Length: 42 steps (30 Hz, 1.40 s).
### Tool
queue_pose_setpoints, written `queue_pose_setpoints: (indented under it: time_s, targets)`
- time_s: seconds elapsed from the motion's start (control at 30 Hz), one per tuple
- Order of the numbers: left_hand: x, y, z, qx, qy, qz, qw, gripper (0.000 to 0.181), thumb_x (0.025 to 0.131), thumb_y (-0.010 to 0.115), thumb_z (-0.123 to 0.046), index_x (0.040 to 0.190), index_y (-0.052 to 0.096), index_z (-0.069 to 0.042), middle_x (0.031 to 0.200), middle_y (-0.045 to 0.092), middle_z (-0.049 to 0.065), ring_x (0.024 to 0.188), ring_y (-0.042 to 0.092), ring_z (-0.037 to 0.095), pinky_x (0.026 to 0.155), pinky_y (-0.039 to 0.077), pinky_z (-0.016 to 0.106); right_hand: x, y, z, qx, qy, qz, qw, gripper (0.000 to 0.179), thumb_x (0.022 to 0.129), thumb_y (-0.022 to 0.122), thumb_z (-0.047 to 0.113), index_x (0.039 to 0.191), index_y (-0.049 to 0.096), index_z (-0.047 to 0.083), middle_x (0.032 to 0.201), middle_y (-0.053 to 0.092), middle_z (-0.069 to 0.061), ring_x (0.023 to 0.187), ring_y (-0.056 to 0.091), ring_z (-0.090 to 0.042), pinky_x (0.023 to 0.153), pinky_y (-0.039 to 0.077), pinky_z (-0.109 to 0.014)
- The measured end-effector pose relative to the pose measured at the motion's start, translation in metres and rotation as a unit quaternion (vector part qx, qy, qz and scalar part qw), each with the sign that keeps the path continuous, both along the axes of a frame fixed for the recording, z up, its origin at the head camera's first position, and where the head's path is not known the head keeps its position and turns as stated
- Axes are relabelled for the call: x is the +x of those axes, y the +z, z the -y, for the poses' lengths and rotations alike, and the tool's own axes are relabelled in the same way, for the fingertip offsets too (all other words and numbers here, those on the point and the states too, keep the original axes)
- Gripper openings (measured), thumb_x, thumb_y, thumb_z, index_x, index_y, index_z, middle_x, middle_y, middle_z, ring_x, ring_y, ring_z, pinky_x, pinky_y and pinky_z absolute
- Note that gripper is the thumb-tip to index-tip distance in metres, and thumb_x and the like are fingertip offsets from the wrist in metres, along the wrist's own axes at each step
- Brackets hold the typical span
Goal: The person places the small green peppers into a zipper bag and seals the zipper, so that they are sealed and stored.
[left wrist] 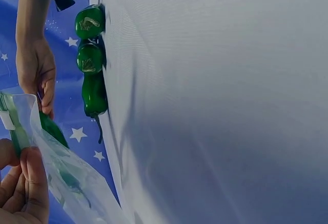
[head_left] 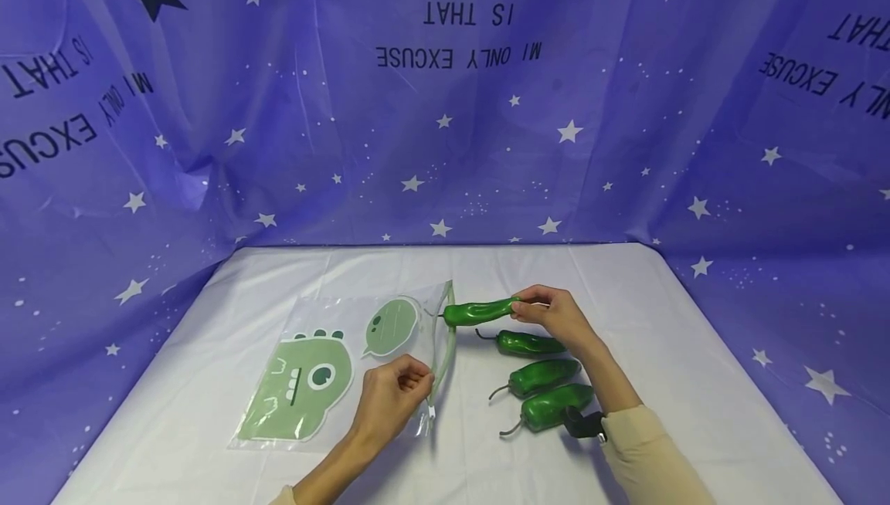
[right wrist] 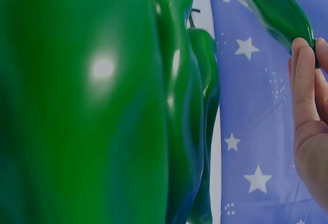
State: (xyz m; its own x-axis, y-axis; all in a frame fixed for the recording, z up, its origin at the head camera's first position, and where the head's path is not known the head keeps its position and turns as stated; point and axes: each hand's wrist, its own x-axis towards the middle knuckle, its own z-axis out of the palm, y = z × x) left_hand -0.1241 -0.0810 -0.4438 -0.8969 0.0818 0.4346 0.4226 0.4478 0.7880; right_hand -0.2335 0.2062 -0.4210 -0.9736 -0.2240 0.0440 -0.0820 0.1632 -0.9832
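Note:
My right hand pinches a long green pepper by its blunt end, and the stem end points left into the mouth of a clear zip bag. With thumb and fingers my left hand grips the bag's green zip edge near the white slider. In the left wrist view, the pepper's stem end shows through the clear plastic. The right wrist view has the fingertips at the end of the held pepper. A green cartoon monster and a speech bubble are printed on the bag.
Three more green peppers lie on the white table under my right forearm: one at the back, one in the middle and one in front. A blue star-patterned curtain surrounds the table's back and sides.

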Motion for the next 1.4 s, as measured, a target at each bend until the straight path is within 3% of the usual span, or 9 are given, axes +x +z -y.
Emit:
queue_pose_setpoints:
  time_s: [0.5,0.7,1.07,1.23,1.4]
  targets:
    - [0.000,0.004,-0.006,0.000,-0.012,-0.013,0.9998,0.015,0.076,0.075,0.000,0.075,0.068,-0.013,0.065,0.063,-0.011,0.056,0.058,0.002,0.052,0.050,0.018,-0.003,-0.005,0.023,-0.056,-0.017,0.010,0.9982,0.030,0.084,0.070,0.002,0.107,0.060,-0.013,0.106,0.059,-0.023,0.087,0.067,-0.020,0.087,0.051,-0.045]
    - [-0.001,0.005,-0.007,0.004,-0.017,-0.036,0.9992,0.016,0.076,0.076,0.000,0.075,0.068,-0.014,0.066,0.064,-0.011,0.056,0.058,0.002,0.051,0.049,0.016,-0.006,-0.012,0.036,0.004,-0.047,-0.009,0.9988,0.026,0.081,0.075,0.010,0.103,0.067,0.000,0.098,0.062,-0.013,0.085,0.067,-0.021,0.085,0.051,-0.050]
    - [-0.001,0.009,-0.009,0.017,-0.027,-0.078,0.9964,0.014,0.077,0.075,0.000,0.080,0.069,-0.012,0.070,0.066,-0.010,0.059,0.060,0.001,0.053,0.051,0.018,-0.011,-0.021,0.056,0.083,-0.093,-0.034,0.9916,0.019,0.077,0.080,0.016,0.094,0.072,0.013,0.087,0.070,-0.001,0.077,0.068,-0.015,0.069,0.054,-0.030]
    - [-0.003,0.010,-0.009,0.022,-0.025,-0.102,0.9942,0.013,0.078,0.076,0.000,0.081,0.069,-0.011,0.072,0.068,-0.007,0.060,0.061,0.001,0.053,0.052,0.018,-0.011,-0.023,0.063,0.123,-0.115,-0.049,0.9845,0.017,0.075,0.081,0.017,0.091,0.074,0.015,0.081,0.071,0.002,0.074,0.067,-0.012,0.066,0.051,-0.029]
    - [-0.003,0.012,-0.008,0.028,-0.018,-0.106,0.9938,0.013,0.078,0.076,-0.001,0.081,0.069,-0.011,0.072,0.068,-0.008,0.060,0.061,0.001,0.054,0.051,0.017,-0.009,-0.024,0.069,0.129,-0.116,-0.042,0.9840,0.015,0.077,0.080,0.019,0.091,0.075,0.017,0.081,0.071,0.003,0.074,0.067,-0.012,0.067,0.052,-0.029]
